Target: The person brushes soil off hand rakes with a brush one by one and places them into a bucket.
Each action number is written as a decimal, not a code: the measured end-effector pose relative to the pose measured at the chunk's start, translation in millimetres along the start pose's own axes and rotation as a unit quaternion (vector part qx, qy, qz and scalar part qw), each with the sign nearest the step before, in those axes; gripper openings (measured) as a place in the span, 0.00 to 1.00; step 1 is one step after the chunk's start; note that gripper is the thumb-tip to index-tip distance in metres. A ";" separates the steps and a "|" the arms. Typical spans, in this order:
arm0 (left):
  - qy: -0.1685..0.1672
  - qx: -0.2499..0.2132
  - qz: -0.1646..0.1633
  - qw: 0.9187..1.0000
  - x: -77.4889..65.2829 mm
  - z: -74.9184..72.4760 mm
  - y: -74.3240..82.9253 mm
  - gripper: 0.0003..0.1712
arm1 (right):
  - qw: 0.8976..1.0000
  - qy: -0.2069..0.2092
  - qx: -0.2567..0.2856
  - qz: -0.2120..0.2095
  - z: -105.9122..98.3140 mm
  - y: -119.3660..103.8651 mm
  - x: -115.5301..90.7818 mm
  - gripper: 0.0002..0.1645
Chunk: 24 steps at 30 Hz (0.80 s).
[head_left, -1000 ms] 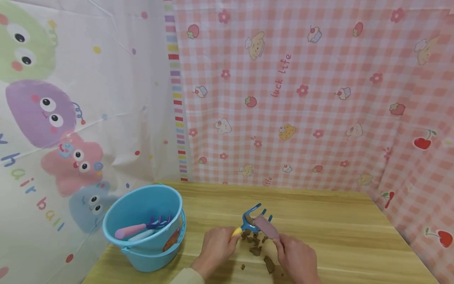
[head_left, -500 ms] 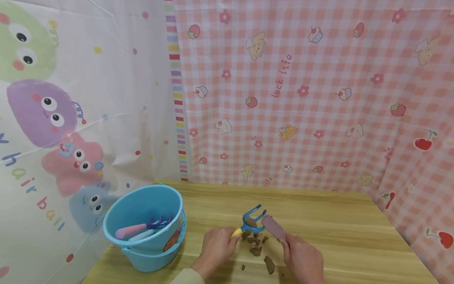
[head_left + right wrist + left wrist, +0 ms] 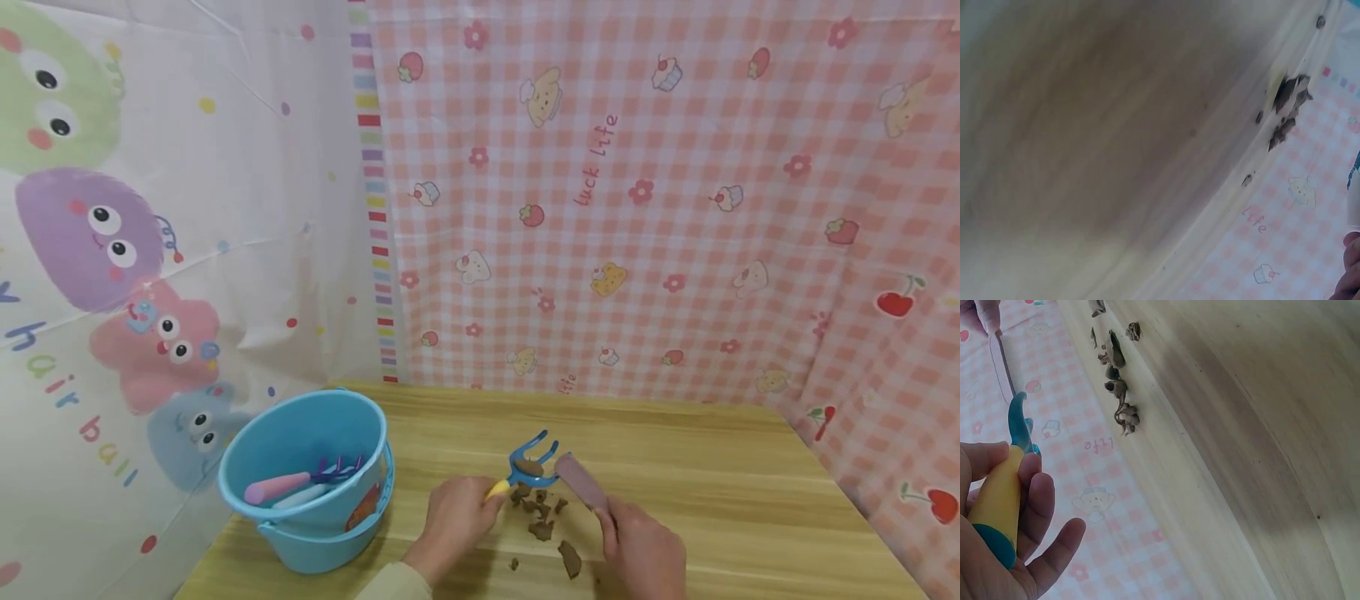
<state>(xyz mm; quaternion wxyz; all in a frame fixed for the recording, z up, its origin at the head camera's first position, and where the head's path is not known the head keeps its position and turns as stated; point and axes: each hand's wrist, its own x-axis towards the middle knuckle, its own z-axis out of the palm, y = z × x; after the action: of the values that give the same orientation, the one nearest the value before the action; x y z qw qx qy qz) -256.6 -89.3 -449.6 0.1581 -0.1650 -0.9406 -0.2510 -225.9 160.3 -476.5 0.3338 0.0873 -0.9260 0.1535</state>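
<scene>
My left hand grips the yellow handle of a small hand fork with curved blue prongs. A brown lump sits on the fork's head. In my right hand is a flat, mauve-pink paddle-like tool, its exact kind unclear. Its tip is at or very near the fork's right prong; I cannot tell whether they touch. Beneath both tools, several brown crumbs and a larger flake lie on the table. Only the right hand's fingers show at the right wrist view's edge.
A light-blue bucket stands at the left of the wooden table. Inside it are a pink-handled purple rake and a pale blue tool. A pink checked cloth hangs behind, and a white printed one hangs left.
The pink tool has drawn back to the right and down, off the lump on the fork, baring more of it. The fork shifted slightly left; the bucket stayed put.
</scene>
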 end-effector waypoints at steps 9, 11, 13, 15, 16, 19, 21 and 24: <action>-0.027 0.000 -0.007 1.000 0.3 1.1 2.4 0.13 | 0.999 0.033 0.017 0.005 -2.7 -7.8 9.3 0.15; -0.026 0.013 0.003 1.000 0.2 1.6 3.1 0.11 | 0.999 0.024 0.026 -0.012 -2.8 -14.9 11.8 0.16; -0.023 0.028 0.018 0.999 0.0 2.0 4.1 0.12 | 0.999 -0.004 0.029 -0.016 -2.6 -21.4 13.1 0.15; -0.016 0.045 0.035 0.998 -0.5 2.6 4.8 0.13 | 0.999 -0.037 0.028 -0.007 -2.2 -25.6 13.4 0.15; -0.013 0.051 0.043 0.998 -0.9 2.7 5.2 0.14 | 0.998 -0.050 0.025 0.003 -2.1 -26.8 13.3 0.15; -0.001 0.061 0.060 0.996 -2.0 3.5 5.4 0.16 | 0.998 -0.056 0.012 0.017 -1.1 -26.5 12.8 0.14; 0.001 0.064 0.068 0.996 -2.6 4.0 5.6 0.18 | 0.999 -0.039 0.003 0.008 0.6 -23.6 12.5 0.13; 0.000 0.063 0.077 0.995 -3.4 4.3 6.4 0.18 | 1.000 -0.008 -0.011 -0.008 4.0 -16.9 11.5 0.13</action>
<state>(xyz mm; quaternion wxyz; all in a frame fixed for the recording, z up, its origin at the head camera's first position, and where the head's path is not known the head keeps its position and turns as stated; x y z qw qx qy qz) -252.0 -82.5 -451.7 0.1870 -0.2270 -0.9391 -0.1779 -232.6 142.4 -468.2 0.3289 0.0918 -0.9294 0.1401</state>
